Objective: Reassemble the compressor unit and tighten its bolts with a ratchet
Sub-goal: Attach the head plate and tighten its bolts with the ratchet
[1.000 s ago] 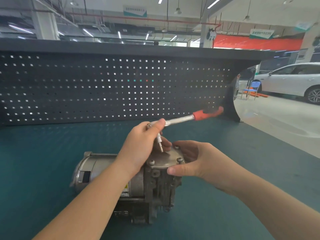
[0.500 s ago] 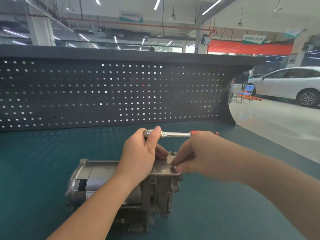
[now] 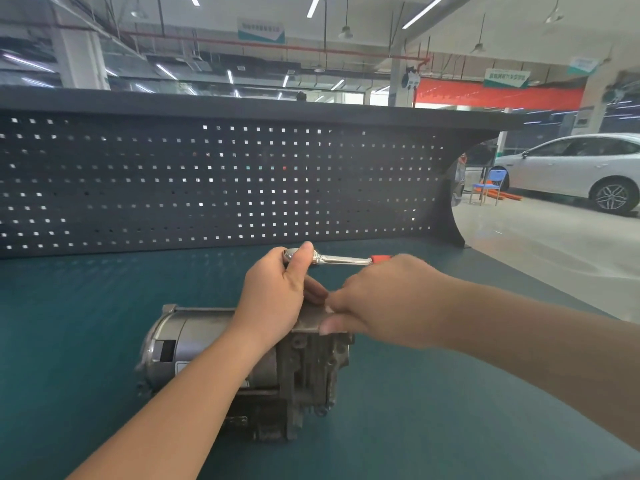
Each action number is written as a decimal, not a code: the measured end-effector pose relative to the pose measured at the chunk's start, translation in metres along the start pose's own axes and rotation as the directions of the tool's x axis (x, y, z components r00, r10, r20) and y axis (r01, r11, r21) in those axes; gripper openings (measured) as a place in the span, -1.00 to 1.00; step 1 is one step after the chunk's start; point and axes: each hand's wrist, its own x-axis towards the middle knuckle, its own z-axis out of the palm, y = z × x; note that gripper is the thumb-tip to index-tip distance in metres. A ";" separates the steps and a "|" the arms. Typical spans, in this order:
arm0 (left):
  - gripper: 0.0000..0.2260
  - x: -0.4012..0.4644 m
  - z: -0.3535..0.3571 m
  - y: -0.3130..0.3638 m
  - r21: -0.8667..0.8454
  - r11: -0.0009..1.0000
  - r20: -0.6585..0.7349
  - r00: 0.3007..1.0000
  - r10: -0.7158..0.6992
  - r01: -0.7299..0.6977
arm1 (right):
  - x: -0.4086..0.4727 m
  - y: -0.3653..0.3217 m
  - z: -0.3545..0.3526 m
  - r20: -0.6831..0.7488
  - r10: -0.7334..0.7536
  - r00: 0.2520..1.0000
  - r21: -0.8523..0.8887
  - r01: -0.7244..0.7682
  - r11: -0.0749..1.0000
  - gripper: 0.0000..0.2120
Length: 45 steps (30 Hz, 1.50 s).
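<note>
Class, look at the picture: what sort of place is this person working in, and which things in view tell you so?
Most likely a car repair or training workshop: a workbench backed by a pegboard, a white car parked on the shop floor, and a compressor being worked on with a ratchet.

Teal mat covers the bench. Dark pegboard with square holes stands along its far edge, flat shelf on top. Behind: workshop hall, ceiling strip lights, red banner. Off the bench's right edge: glossy grey floor, blue chair, white car.
</note>
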 end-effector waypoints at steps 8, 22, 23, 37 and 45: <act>-0.70 0.001 -0.001 0.000 0.028 1.000 -0.028 1.000 -0.001 0.002 | -0.002 0.003 0.001 -0.012 -0.085 0.996 0.029 0.085 0.996 -0.81; -0.71 -0.001 -0.001 0.003 -0.012 1.000 -0.002 1.000 -0.006 0.006 | 0.000 -0.003 0.008 -0.105 0.061 0.993 -0.020 -0.064 0.998 -0.49; -0.71 -0.001 -0.001 0.003 0.004 1.000 -0.017 1.000 0.000 0.000 | 0.000 0.002 0.010 -0.161 -0.008 0.987 0.001 0.008 1.000 -0.56; -0.64 0.004 -0.010 0.003 -0.390 0.911 0.057 0.991 -0.121 0.134 | 0.003 0.006 0.015 0.045 0.275 0.961 0.522 -0.257 0.814 -0.39; -0.60 0.009 -0.019 -0.004 -0.423 0.901 0.285 0.958 0.034 0.094 | 0.022 0.011 0.008 0.111 0.521 0.846 0.708 0.300 -0.639 -0.60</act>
